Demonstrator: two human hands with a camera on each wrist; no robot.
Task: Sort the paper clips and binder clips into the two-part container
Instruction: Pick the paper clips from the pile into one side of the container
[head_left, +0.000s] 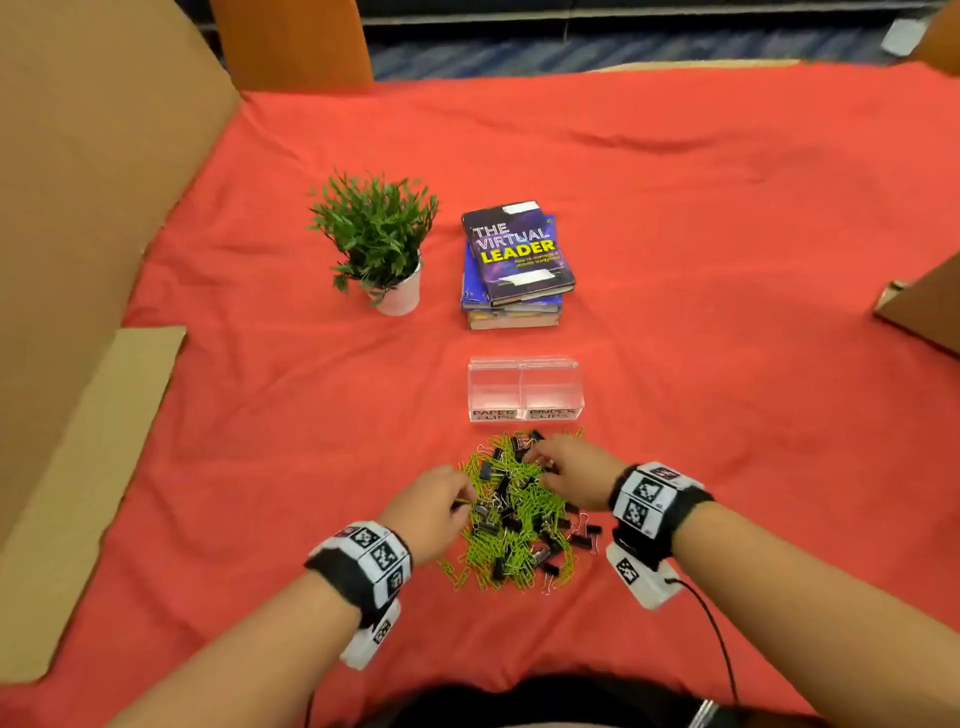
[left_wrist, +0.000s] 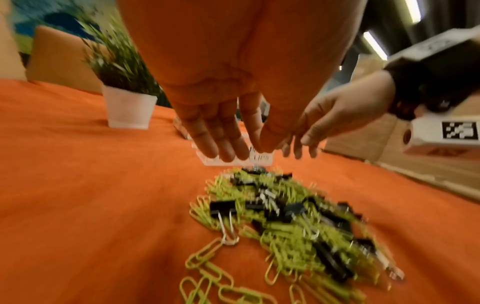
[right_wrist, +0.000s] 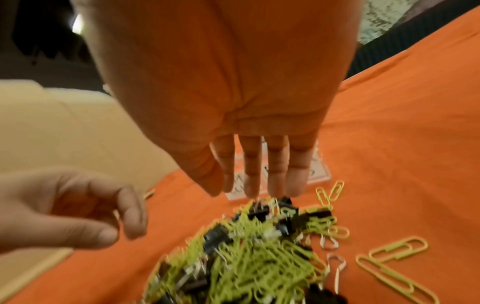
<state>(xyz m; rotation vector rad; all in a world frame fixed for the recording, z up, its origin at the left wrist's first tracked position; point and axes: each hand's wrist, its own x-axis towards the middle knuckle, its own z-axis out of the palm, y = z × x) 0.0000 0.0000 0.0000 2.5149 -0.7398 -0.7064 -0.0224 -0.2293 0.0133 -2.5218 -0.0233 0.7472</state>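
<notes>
Lying nearest to the person, the heap (head_left: 519, 514) of clips serves as the landmark: thin, bent-wire paper clips (head_left: 524, 558) in yellow-green, mixed with small black binder clips (head_left: 540, 555) whose folded bodies carry shiny wire handles. A few loose paper clips lie just beside the heap on its near and right edges. The left hand (head_left: 428, 512) is at the left side of the heap, fingers reaching down into the clips; in the head view its fingertips seem to meet at something thin and yellow-green, but whether it truly pinches a clip I cannot tell, and the left wrist view is blurred. The right hand (head_left: 571, 475) is over the far right part of the heap, its fingers (right_wrist: 253, 172) straight and spread, pointing down to the clips, grasping nothing. Both wrists wear black bands with boxy white blocks printed with square patterns. Just behind the heap stands the container (head_left: 525, 387), clear hard plastic, rectangular, divided in two compartments with a white label on the front of each. Farther behind the heap is a stack of books (head_left: 514, 270) with a glossy dark cover on top. Behind the heap and to the left stands a potted plant (head_left: 376, 236), narrow green leaves in a smooth white pot. All rests on a wrinkled red cloth (head_left: 727, 364), with flat brown cardboard (head_left: 78, 208) at the left of the heap.
</notes>
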